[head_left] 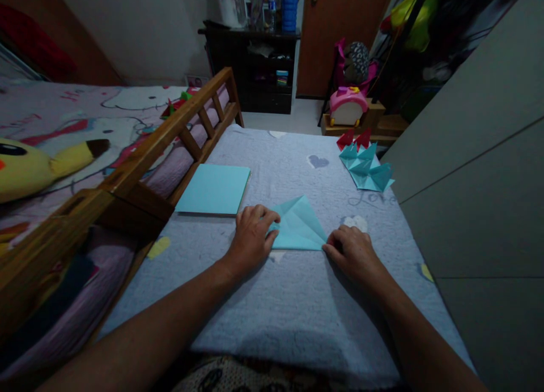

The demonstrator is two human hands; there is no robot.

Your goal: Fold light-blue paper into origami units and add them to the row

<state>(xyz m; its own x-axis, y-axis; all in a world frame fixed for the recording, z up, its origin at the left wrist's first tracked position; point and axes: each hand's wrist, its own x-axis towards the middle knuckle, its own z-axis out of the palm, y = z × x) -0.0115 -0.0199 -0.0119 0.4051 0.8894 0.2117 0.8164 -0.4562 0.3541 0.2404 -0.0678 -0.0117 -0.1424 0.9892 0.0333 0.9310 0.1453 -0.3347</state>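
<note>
A light-blue sheet of origami paper (300, 225), folded into a triangle with creases across it, lies in front of me with its peak pointing away. My left hand (255, 230) pinches its left corner between thumb and fingers, hiding that corner. At the right corner, the thumb and forefinger of my right hand (351, 247) are closed on the tip. Left of the paper rests a stack of light-blue square sheets (216, 189). Folded light-blue paper pieces (366, 168) sit at the far right, with red folded paper (355, 138) behind them.
The bedding (280, 301) under the work has a heart print. A wooden rail (170, 128) runs along the left, with another bed and a yellow plush toy (38, 168) beyond. A pale cabinet (480, 171) stands close on the right. A dark shelf (255, 69) is at the back.
</note>
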